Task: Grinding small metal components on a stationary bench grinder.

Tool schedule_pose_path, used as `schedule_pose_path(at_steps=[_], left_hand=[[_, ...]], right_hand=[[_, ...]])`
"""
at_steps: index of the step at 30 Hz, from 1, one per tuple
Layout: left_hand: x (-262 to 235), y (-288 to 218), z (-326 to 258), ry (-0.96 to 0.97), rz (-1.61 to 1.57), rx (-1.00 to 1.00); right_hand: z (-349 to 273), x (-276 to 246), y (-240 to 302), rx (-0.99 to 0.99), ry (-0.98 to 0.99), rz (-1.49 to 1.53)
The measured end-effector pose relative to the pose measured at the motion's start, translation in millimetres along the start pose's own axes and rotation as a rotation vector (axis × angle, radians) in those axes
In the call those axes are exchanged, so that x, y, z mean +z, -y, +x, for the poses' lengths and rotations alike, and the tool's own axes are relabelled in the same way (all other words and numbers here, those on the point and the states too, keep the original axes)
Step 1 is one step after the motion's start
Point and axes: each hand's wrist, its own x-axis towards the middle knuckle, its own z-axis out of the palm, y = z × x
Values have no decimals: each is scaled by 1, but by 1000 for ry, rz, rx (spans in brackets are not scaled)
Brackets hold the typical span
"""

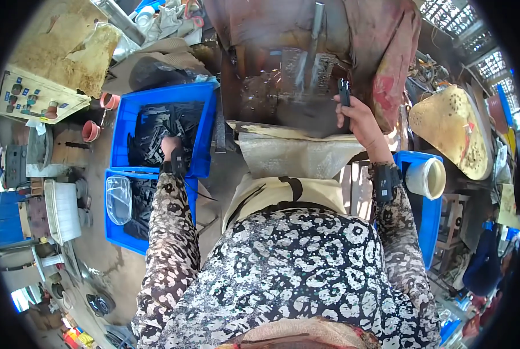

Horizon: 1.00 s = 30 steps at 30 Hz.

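My right hand (361,119) is raised at the right side of a wet, brown-stained machine housing (236,104), its fingers closed round a narrow dark metal piece (345,96) that stands nearly upright. On the left, my left hand (169,145) reaches into a blue plastic bin (208,131) filled with loose dark metal pieces (149,131). Its fingers look curled in among the pieces, and what they grip cannot be made out. Inside the housing, spray or mist blurs the pale working part (315,70).
Nearer on the left is a second blue bin (113,224) of dark pieces, with a clear plastic container (119,200) on it. A white bucket (426,178) stands at a blue bin (428,232) on the right. A control panel (41,99) with knobs is far left. Cloth (388,64) drapes the housing.
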Motion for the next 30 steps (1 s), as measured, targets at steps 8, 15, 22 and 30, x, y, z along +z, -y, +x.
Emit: schedule_pose_path(at_steps=[8,15,22,30], left_hand=[[-71,-45,-37,-4,-1225,-225],[-167,-155,-67,121,-1454,43],[-149,-271,-74,117,-1117,549],[-101,-308,-104,-12,-473,686]], right_hand=[[0,7,-2,86,9,-91],[9,12,-4,178,-15,-226],[15,17,-9,237,-73,-280],[13,12,-9,169,-96,-252]])
